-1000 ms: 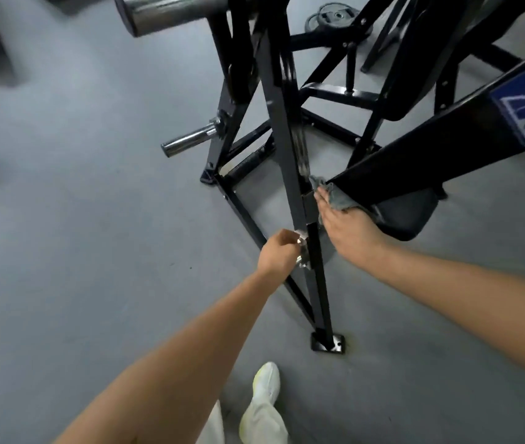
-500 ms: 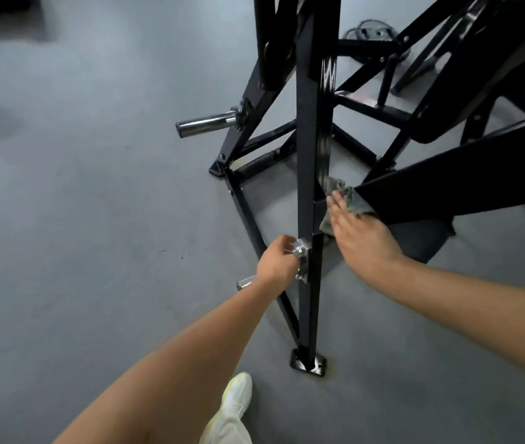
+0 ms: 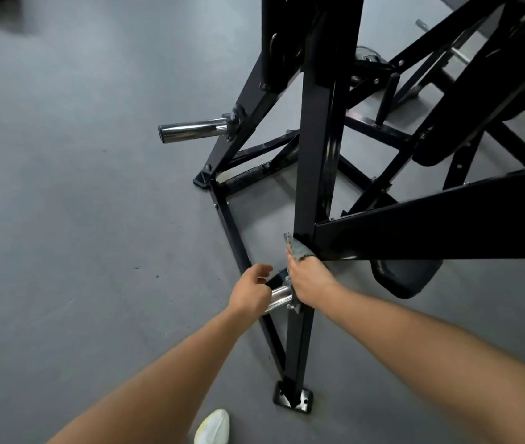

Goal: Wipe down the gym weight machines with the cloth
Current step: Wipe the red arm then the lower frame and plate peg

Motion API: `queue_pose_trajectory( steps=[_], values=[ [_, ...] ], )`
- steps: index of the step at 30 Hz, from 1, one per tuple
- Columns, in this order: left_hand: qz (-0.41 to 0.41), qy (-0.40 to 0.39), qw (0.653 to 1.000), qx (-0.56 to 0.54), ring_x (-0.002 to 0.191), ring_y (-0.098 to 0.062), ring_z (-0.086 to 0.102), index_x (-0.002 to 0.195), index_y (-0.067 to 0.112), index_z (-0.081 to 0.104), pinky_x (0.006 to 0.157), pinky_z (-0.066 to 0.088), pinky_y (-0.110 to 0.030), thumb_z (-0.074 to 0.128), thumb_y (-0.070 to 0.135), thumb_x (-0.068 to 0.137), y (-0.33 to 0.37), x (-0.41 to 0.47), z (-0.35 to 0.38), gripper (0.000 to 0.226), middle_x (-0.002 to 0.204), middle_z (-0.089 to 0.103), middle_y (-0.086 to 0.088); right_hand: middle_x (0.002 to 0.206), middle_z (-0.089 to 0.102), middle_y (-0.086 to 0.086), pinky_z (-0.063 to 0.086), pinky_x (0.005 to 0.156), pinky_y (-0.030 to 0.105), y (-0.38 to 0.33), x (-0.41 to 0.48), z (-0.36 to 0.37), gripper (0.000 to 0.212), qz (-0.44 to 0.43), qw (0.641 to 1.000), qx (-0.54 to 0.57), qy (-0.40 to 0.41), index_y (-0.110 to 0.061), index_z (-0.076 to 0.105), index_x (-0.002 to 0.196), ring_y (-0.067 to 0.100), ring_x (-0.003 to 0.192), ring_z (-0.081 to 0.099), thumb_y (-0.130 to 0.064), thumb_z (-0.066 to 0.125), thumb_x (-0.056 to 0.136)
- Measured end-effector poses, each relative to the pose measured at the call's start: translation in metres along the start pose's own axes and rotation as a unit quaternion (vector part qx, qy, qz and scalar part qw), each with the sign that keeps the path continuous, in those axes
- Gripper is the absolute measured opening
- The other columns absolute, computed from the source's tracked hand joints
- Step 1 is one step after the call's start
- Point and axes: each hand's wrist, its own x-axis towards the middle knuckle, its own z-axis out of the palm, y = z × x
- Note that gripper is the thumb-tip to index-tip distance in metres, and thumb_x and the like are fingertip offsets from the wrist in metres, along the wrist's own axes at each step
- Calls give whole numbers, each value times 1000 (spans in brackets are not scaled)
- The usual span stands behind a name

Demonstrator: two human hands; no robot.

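1. Two chrome pegs, round and glossy: upper peg [image 3: 190, 131] jutting left from the black steel frame [image 3: 222, 225], above matte grey floor [image 3: 78, 219].
2. Left hand [image 3: 250, 291]: fingers loosely apart, clasping nothing, resting at the end of the lower peg [image 3: 279, 298].
3. Right hand [image 3: 311, 282]: fingers straight and together, pressing the grey cloth [image 3: 299, 249] (crumpled, frayed) against the square-tube upright [image 3: 314, 187], just above that peg.
4. Rightmost, black padded seat [image 3: 405, 277], smooth and rounded.
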Motion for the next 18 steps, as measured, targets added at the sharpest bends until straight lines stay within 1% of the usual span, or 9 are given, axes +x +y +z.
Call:
queue_pose_trajectory(
  steps=[2,4,6,9,10,13,15,17,18],
  values=[
    [9,8,1000,-26,127,-16,54,139,19,57,110,45,-34,41,-14,79,6,6,-1,70,136,60,0,166,24,29,-2,124,62,5,4,-1,57,-5,1000,-9,2,-3,33,160,47,156,12,-31,27,111],
    [21,27,998,-52,126,-16,55,139,17,57,112,47,-40,41,-15,80,16,7,-3,69,136,60,0,167,12,33,3,126,59,21,2,-10,62,22,1000,-3,7,3,21,161,48,157,4,-34,23,111],
    [30,34,997,-66,127,-15,54,142,15,57,111,48,-40,41,-15,83,32,3,-6,68,137,60,0,167,0,34,15,127,53,48,-7,-27,65,63,998,14,17,6,9,161,46,158,-2,-34,21,112],
    [49,35,995,-82,127,-15,54,145,15,55,106,49,-34,44,-14,84,63,-6,-11,69,138,60,-2,169,-5,29,39,114,36,106,-17,-59,62,131,987,64,64,6,1,161,38,159,-1,-23,23,110],
    [59,38,994,-83,128,-16,54,146,16,55,104,49,-33,44,-13,84,75,-7,-15,69,138,60,-2,169,-6,29,38,114,35,127,-19,-68,63,149,983,64,91,8,0,160,38,159,0,-21,23,110],
    [83,46,992,-88,131,-15,53,148,16,53,113,45,-40,43,-12,84,107,-5,-27,70,141,58,-2,166,-14,34,15,129,47,173,-25,-88,66,188,971,60,138,8,-10,158,44,158,-9,-21,23,109],
    [91,45,991,-90,133,-15,52,150,16,51,116,44,-43,42,-13,84,120,-2,-33,73,145,56,-2,165,-12,37,7,129,54,176,-24,-85,68,189,969,55,148,7,-6,158,49,156,-8,-24,28,109],
    [100,44,990,-91,134,-15,51,151,17,49,116,43,-42,42,-13,82,123,-1,-36,75,147,54,0,166,-3,36,15,128,55,155,-21,-71,65,164,976,60,132,5,9,161,52,156,-4,-25,32,108],
    [103,44,990,-87,134,-15,51,151,17,49,116,43,-42,42,-13,82,123,0,-37,76,147,54,0,167,0,35,24,125,52,141,-22,-65,64,136,982,71,111,5,14,161,51,156,-2,-25,33,109]
  ],
)
